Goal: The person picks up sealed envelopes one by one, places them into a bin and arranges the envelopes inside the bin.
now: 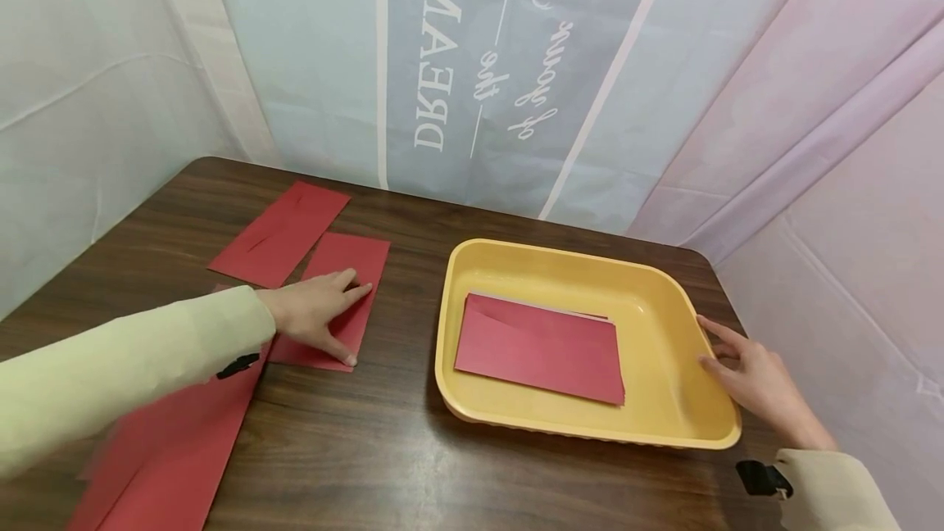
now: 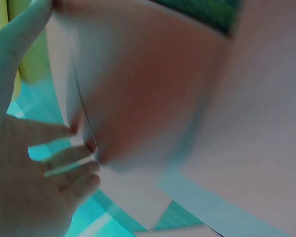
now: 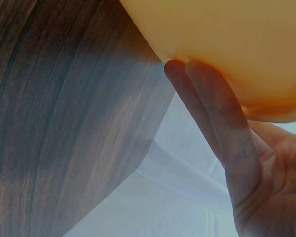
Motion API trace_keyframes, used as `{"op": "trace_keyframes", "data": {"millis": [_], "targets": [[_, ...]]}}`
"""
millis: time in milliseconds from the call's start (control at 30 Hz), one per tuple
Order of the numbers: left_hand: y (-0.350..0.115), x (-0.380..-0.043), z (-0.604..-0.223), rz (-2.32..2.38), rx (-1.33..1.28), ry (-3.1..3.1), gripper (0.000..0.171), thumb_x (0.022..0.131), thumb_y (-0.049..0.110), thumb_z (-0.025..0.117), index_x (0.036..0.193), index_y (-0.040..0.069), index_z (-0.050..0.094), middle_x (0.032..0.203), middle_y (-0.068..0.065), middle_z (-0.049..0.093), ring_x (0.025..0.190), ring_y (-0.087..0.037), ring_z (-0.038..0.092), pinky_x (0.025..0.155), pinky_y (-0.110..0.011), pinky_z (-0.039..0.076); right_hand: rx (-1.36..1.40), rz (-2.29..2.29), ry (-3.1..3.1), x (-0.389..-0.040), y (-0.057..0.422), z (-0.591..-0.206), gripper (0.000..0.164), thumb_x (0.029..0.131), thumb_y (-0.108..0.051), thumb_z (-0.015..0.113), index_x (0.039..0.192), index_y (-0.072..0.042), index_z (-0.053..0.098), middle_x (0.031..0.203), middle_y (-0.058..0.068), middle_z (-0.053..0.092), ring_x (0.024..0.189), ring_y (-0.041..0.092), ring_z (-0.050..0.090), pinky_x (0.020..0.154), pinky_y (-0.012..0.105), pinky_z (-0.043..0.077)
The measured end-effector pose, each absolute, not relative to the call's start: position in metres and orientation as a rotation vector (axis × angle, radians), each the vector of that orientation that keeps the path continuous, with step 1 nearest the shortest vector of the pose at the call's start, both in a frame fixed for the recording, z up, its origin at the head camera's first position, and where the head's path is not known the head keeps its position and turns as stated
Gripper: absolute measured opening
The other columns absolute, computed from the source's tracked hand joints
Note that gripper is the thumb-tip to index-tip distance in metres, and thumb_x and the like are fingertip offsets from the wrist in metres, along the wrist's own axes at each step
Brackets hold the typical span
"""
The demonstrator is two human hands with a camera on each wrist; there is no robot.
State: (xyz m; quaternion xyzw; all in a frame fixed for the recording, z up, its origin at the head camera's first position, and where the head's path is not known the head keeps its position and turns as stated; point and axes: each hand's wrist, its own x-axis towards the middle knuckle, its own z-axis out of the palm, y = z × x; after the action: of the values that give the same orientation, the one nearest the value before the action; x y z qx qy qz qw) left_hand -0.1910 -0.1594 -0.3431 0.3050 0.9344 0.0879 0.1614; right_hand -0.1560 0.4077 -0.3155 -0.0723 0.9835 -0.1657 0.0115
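The person's left arm, in a pale cream-yellow cloth sleeve (image 1: 140, 359), stretches in from the left edge of the head view; I see its bare left hand (image 1: 313, 314) palm down, thumb and fingers spread. At lower right, the bare right hand (image 1: 763, 379) pinches between thumb and nearly straight fingers, a black band (image 1: 763, 479) at its wrist.

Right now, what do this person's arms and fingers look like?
The left sleeve and right sleeve are long, plain and pale cream to yellowish. A black band shows beside each. The left fingers and right fingers wear no gloves.
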Motion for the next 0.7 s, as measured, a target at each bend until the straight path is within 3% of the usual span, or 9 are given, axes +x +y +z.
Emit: {"op": "trace_keyframes", "data": {"millis": [300,467,567,700], "targets": [[-0.132,-0.174,-0.357,0.063,0.724,2.833,0.103,0.084,0.068,0.054,0.139,-0.017,0.034,0.135,-0.029,0.038,0.123,-0.042,0.045,0.102,-0.048,0.042,-0.232,-0.533,3.080,-0.156,0.408,-0.317,0.057,0.091,-0.014,0.063,0.141,0.001,0.043,0.095,0.021,0.071,0.064,0.002,0.061,0.058,0.022,0.044],[-0.115,-0.165,-0.362,-0.062,0.661,2.960,0.094,0.086,0.067,0.051,0.123,-0.020,0.048,0.106,-0.020,0.043,0.093,-0.031,0.047,0.084,-0.038,0.049,-0.219,-0.523,3.078,-0.156,0.409,-0.317,0.057,0.091,-0.015,0.063,0.141,0.001,0.043,0.095,0.021,0.072,0.066,0.005,0.062,0.058,0.022,0.043],[-0.112,-0.165,-0.360,-0.086,0.634,2.975,0.092,0.086,0.069,0.048,0.117,-0.018,0.053,0.099,-0.018,0.043,0.086,-0.028,0.046,0.078,-0.038,0.048,-0.213,-0.519,3.085,-0.157,0.409,-0.317,0.057,0.091,-0.015,0.064,0.141,0.002,0.043,0.095,0.021,0.071,0.067,0.008,0.063,0.058,0.022,0.044],[-0.120,-0.178,-0.349,0.037,0.593,2.943,0.091,0.087,0.067,0.049,0.124,-0.016,0.051,0.115,-0.026,0.047,0.102,-0.037,0.051,0.090,-0.046,0.047,-0.209,-0.518,3.078,-0.156,0.408,-0.317,0.057,0.091,-0.015,0.063,0.142,0.000,0.043,0.097,0.022,0.071,0.067,0.008,0.064,0.059,0.022,0.045]]}}
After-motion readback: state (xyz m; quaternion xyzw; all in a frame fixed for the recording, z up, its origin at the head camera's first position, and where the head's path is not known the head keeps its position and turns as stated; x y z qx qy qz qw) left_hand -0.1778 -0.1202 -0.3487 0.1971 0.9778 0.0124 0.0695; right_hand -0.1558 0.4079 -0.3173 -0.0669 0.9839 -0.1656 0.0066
